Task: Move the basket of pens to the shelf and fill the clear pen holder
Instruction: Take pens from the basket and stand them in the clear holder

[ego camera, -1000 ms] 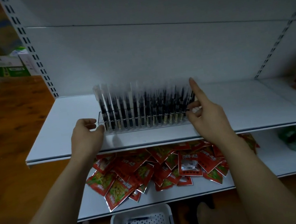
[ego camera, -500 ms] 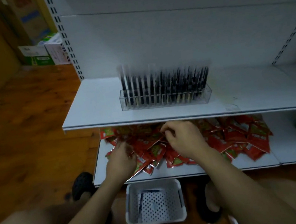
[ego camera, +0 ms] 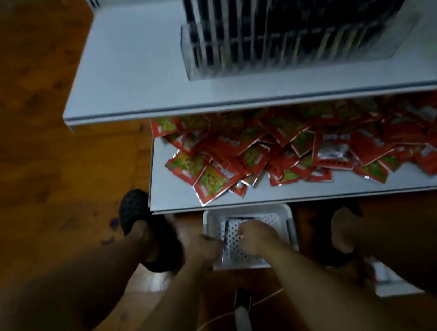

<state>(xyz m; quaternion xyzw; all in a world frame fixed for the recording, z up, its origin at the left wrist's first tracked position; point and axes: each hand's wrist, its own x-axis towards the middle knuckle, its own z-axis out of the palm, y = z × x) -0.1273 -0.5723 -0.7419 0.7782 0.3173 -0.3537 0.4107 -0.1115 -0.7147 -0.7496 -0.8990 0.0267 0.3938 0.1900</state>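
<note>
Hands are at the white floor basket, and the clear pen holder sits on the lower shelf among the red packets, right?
No: the head view shows the clear pen holder on the upper shelf, above the red packets. The rest holds.

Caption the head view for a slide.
The left hand and right hand reach into the white basket on the floor below the shelf with the clear pen holder.
</note>
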